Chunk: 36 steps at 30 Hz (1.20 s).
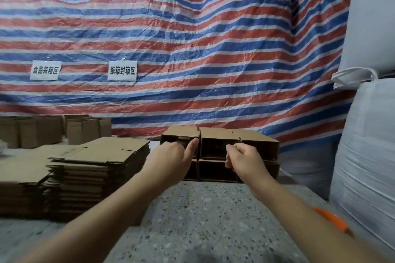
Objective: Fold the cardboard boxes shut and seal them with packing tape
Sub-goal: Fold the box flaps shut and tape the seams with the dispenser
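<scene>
Both hands reach toward a two-tier stack of erected brown cardboard boxes (220,151) at 12 o'clock on the speckled grey stone tabletop (205,220), open ends facing the person, presumably so one can be drawn off for closing. The left hand (171,158) has its thumb extended against the upper left box's edge; whether it grips is unclear. The right hand (243,158) is curled at the upper middle box's opening; any hold is hidden. Flattened brown cardboard blanks (96,168) are piled at 9 o'clock, apparently as stock. No tape identifiable; an orange object (331,219) lies at 4 o'clock.
</scene>
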Tool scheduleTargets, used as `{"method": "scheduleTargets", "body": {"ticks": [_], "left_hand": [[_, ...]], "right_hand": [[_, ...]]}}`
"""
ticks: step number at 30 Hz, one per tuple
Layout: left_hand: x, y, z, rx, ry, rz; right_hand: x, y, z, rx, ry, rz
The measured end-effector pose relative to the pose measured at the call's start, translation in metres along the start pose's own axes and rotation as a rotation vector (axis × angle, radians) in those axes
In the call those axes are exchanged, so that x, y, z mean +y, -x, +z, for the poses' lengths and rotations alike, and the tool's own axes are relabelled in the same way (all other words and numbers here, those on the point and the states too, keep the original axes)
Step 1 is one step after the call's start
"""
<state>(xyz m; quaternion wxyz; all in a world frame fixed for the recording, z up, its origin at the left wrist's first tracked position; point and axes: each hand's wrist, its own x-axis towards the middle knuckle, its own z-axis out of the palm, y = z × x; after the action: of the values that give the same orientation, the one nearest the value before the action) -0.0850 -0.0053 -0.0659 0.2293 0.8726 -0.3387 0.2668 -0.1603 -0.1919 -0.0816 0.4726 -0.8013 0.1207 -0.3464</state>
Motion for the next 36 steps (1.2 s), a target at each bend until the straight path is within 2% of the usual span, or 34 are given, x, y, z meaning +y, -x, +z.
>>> {"method": "scheduleTargets", "body": {"ticks": [4, 8, 11, 14, 16, 20, 23, 26, 28, 30, 33, 36], "left_hand": [[-0.055, -0.026, -0.010, 0.016, -0.301, -0.060], [-0.108, -0.041, -0.005, -0.096, -0.507, -0.240], [-0.137, -0.044, 0.006, -0.209, -0.548, -0.372], [-0.151, -0.039, 0.022, -0.340, -0.478, -0.506], [-0.155, -0.032, 0.034, -0.341, -0.453, -0.523], [-0.158, -0.019, 0.043, -0.190, -0.555, -0.460], [-0.154, -0.011, 0.041, -0.141, -0.611, -0.408], [-0.144, -0.005, 0.034, -0.107, -0.620, -0.374], [-0.135, -0.001, 0.026, -0.031, -0.595, -0.315], [-0.126, 0.001, 0.013, 0.174, -0.471, -0.166], [-0.108, -0.004, -0.016, 0.473, -0.147, 0.108], [-0.083, -0.019, -0.044, 0.652, 0.002, 0.186]], "right_hand": [[-0.013, -0.012, 0.017, -0.038, -0.033, -0.023], [-0.032, -0.030, 0.035, -0.143, -0.010, -0.101], [-0.039, -0.043, 0.052, -0.233, 0.061, -0.147], [-0.040, -0.050, 0.069, -0.273, 0.094, -0.154], [-0.040, -0.052, 0.079, -0.295, 0.109, -0.143], [-0.033, -0.053, 0.094, -0.320, 0.137, -0.109], [-0.031, -0.053, 0.100, -0.328, 0.146, -0.094], [-0.031, -0.051, 0.101, -0.323, 0.155, -0.090], [-0.033, -0.050, 0.099, -0.317, 0.165, -0.090], [-0.036, -0.050, 0.095, -0.303, 0.158, -0.095], [-0.043, -0.057, 0.086, -0.252, 0.106, -0.114], [-0.052, -0.072, 0.074, -0.179, 0.030, -0.116]]}}
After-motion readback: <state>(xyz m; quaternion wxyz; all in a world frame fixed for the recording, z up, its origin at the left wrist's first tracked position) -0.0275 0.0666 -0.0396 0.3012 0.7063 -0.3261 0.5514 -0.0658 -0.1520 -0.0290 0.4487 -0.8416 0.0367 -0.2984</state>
